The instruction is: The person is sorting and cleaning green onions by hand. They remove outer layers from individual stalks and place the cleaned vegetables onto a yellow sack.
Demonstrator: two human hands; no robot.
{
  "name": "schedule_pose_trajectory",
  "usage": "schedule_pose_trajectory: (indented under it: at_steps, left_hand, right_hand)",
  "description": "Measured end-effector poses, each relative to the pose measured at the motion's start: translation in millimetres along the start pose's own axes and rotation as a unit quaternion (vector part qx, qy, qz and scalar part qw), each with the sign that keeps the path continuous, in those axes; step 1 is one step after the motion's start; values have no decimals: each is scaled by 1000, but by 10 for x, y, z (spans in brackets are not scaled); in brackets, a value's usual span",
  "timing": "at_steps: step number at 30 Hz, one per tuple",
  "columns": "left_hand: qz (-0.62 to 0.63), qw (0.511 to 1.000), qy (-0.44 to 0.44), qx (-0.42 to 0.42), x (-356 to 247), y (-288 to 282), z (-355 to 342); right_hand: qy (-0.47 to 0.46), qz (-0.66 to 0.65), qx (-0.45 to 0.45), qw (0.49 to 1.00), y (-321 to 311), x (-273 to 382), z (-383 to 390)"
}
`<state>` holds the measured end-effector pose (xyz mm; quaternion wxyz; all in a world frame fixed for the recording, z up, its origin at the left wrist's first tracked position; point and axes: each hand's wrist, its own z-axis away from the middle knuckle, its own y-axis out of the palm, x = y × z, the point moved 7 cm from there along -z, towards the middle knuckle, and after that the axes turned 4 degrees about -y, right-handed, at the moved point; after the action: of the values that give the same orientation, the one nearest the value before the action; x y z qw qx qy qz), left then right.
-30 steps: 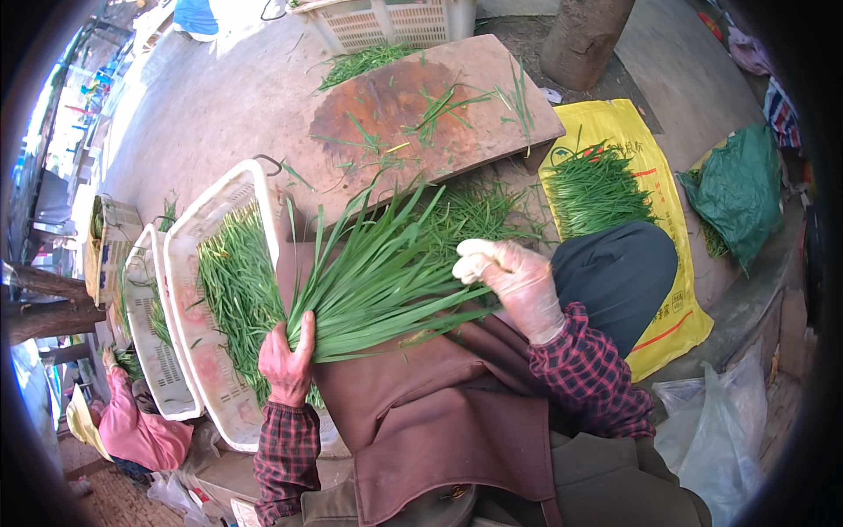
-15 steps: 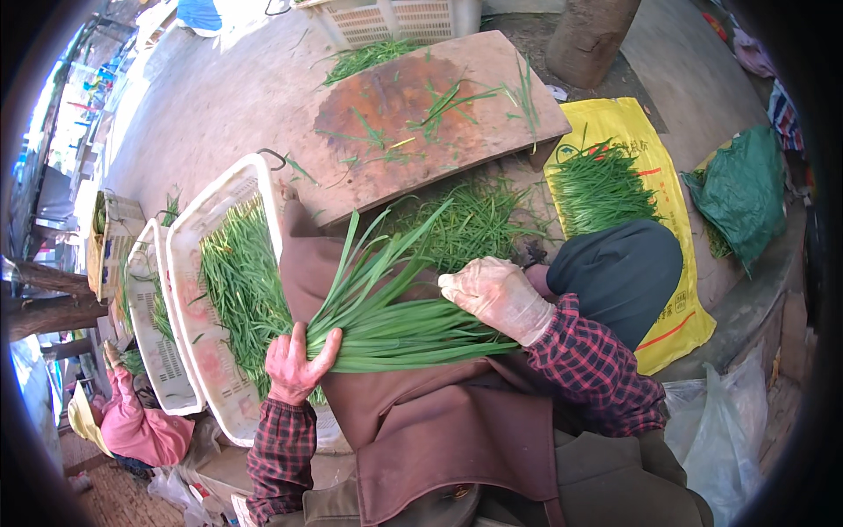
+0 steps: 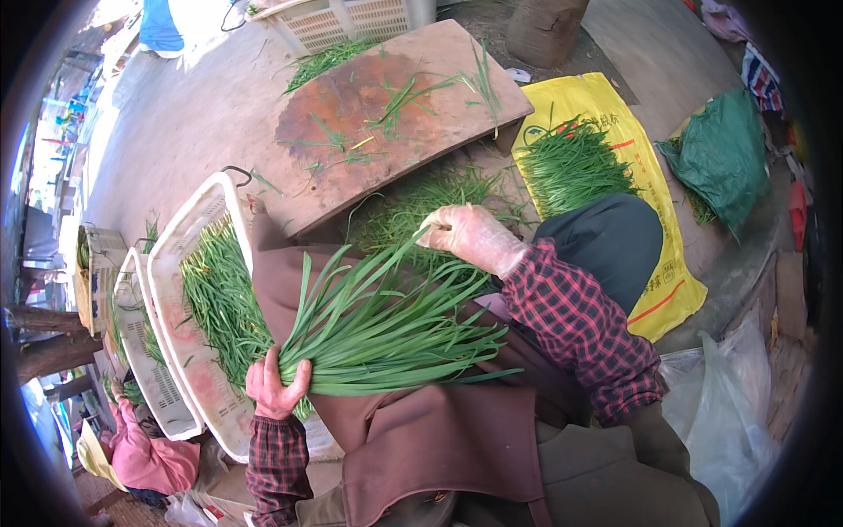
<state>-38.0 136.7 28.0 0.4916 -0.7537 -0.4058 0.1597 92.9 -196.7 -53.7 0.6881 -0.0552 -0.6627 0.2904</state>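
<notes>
My left hand [image 3: 277, 389] grips the base of a fanned bunch of long, flat green leaves [image 3: 378, 338] resting across my brown apron [image 3: 439, 443]. My gloved right hand [image 3: 465, 235] is raised over the bunch's upper side, thumb and fingers pinched on the tip of a leaf. At my left a white plastic crate [image 3: 184, 342] holds more greens [image 3: 213, 299]. Loose cut greens [image 3: 430, 193] lie on the ground beyond my lap. A trimmed bundle [image 3: 575, 162] lies on a yellow sack [image 3: 667, 299] at the right.
A low board [image 3: 342, 184] with scraps stands ahead, a crate [image 3: 369, 22] and a tree trunk [image 3: 544, 31] behind it. More crates [image 3: 167, 408] stand left, near a person in pink [image 3: 158, 457]. A green bag [image 3: 716, 158] and clear plastic [image 3: 720, 413] lie right.
My right hand has risen from on top of the bunch to above it, pulling at a leaf tip. My left hand still grips the bunch, slightly lower in view. The whole view has shifted.
</notes>
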Motion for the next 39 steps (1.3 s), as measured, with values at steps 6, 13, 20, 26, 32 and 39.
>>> schedule_pose_trajectory:
  at_steps: [6,13,20,26,32,39]
  left_hand:
    - [6,1000,15,-8,-9,-3,6]
    - [-2,1000,7,-16,28,4,112]
    - [4,999,48,8,-121,35,-22]
    - [7,998,56,5,-89,-31,-70]
    - [20,999,23,-10,-24,-8,-9]
    - [31,999,-41,8,91,23,267]
  right_hand:
    - [99,-351,102,926,687,-405,-190]
    - [106,-425,38,898,728,-326,-176]
    - [27,-4,-213,977,267,-137,-114]
    - [95,-328,-290,894,-449,-347,-127]
    - [-51,-219,-290,930,-972,124,-83]
    - [9,-751,-105,651,-388,-77,-315]
